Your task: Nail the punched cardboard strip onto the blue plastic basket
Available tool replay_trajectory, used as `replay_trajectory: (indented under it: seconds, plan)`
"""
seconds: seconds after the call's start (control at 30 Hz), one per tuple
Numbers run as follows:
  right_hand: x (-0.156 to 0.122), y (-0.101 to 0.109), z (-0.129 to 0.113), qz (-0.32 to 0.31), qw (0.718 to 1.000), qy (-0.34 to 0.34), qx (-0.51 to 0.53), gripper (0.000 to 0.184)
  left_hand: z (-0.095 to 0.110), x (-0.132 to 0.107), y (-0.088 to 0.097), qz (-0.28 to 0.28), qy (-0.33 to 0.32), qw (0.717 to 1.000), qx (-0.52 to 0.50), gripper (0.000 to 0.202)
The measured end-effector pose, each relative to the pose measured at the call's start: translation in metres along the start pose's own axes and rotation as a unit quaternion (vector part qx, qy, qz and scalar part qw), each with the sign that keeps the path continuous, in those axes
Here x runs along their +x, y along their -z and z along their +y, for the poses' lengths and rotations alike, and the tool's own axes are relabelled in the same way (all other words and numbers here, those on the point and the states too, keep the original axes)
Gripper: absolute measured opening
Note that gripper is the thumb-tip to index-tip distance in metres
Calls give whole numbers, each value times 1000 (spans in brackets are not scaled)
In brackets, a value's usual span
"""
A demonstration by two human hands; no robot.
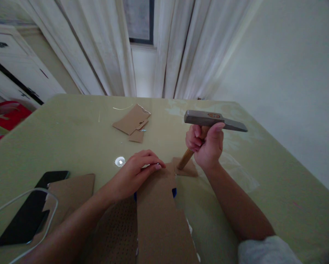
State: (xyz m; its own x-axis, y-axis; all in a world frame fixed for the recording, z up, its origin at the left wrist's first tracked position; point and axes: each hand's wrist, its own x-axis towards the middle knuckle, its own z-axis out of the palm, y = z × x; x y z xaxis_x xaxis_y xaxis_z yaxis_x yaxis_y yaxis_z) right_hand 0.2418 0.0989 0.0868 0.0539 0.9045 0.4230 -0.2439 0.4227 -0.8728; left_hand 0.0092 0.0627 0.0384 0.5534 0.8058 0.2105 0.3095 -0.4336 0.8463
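Note:
My right hand (208, 146) is wrapped round the wooden handle of a hammer (203, 118), close below its steel head. The head is raised above the table, and the handle slants down to a small square of cardboard (192, 169). On the far end of a long cardboard strip (159, 212) rests my left hand (138, 170), thumb and forefinger pinched together. A tiny shiny bit shows at those fingertips, too small to name. Blue parts (174, 192) stick out from under the strip on both sides.
Cardboard scraps (133, 121) lie further back on the greenish table (82, 135). To the left are a black phone (24, 216), another cardboard piece (76, 189) and a white cable (53, 214). A perforated brown sheet (116, 227) lies beside the strip. Curtains hang behind.

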Motion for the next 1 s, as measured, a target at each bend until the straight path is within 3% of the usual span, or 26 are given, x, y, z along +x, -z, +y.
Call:
replay_trajectory:
  seconds: [1.0]
  plan:
    - [1, 2, 2, -9, 1000, 1, 6, 71, 1, -1, -4, -7, -29, 998, 53, 29]
